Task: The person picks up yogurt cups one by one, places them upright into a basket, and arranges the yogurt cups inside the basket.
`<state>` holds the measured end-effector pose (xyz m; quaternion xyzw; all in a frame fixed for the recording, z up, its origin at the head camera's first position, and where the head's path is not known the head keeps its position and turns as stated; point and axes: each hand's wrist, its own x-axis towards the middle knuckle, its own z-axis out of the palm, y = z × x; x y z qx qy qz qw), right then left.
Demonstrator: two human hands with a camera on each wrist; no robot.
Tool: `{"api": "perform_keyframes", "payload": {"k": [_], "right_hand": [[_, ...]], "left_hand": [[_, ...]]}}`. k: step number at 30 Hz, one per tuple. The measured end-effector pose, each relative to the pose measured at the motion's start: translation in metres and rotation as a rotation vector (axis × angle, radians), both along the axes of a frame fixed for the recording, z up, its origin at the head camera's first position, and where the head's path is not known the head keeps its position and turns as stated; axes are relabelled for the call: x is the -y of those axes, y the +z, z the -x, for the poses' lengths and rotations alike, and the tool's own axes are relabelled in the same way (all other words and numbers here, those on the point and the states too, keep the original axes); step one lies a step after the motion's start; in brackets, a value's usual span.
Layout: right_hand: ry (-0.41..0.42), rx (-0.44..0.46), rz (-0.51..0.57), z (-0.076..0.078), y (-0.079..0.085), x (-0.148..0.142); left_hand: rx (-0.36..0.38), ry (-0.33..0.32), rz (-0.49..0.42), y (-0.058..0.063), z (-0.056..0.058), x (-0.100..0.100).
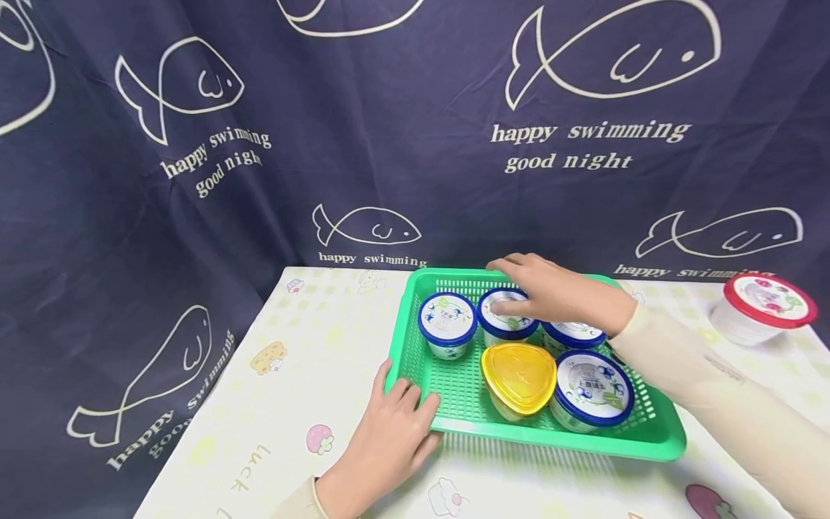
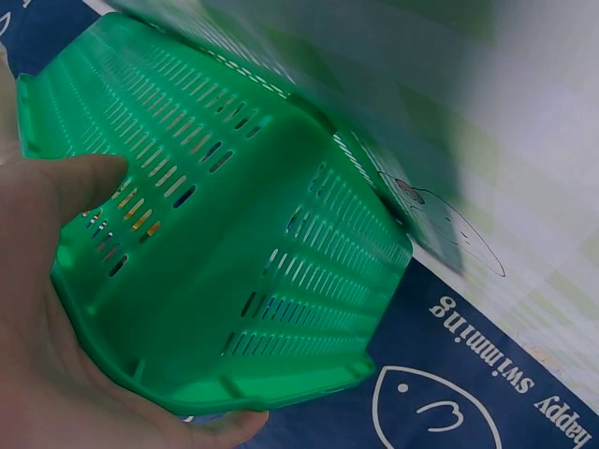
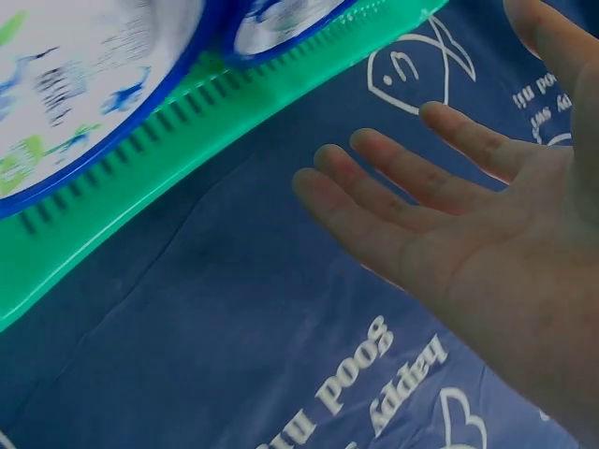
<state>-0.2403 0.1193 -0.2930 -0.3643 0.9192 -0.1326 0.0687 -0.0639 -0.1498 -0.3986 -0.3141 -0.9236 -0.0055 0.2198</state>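
A green plastic basket (image 1: 454, 427) with slotted walls holds several round tubs with blue-rimmed lids, among them a front-right tub (image 1: 593, 387) and a back-left tub (image 1: 447, 318). A tub with a yellow rounded-triangle lid (image 1: 519, 376) stands at the front. My left hand (image 1: 392, 436) grips the basket's front-left corner; in the left wrist view its thumb (image 2: 94, 180) lies against the outer wall. Over the back row is my right hand (image 1: 551, 288), fingers spread, partly covering a middle tub (image 1: 506, 310). The right wrist view shows its palm (image 3: 505, 243) holding nothing.
A tub with a red-rimmed lid (image 1: 768, 303) stands outside the basket at the table's right. The table has a pale patterned cloth (image 1: 259, 404). A dark blue curtain (image 1: 389, 144) with fish drawings hangs directly behind.
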Motion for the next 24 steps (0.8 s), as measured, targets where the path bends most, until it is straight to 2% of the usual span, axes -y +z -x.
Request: {"api": "perform_keyframes", "payload": {"k": [8, 14, 24], "right_hand": [[-0.04, -0.054, -0.002, -0.009, -0.001, -0.027], [-0.075, -0.088, 0.039, -0.016, -0.004, -0.047], [-0.169, -0.035, 0.069, -0.031, -0.009, -0.08]], "left_hand": [[0.01, 0.006, 0.012, 0.001, 0.0, -0.001], [0.008, 0.008, 0.009, 0.001, 0.0, -0.001], [0.013, 0.009, 0.013, 0.001, -0.001, -0.001]]}}
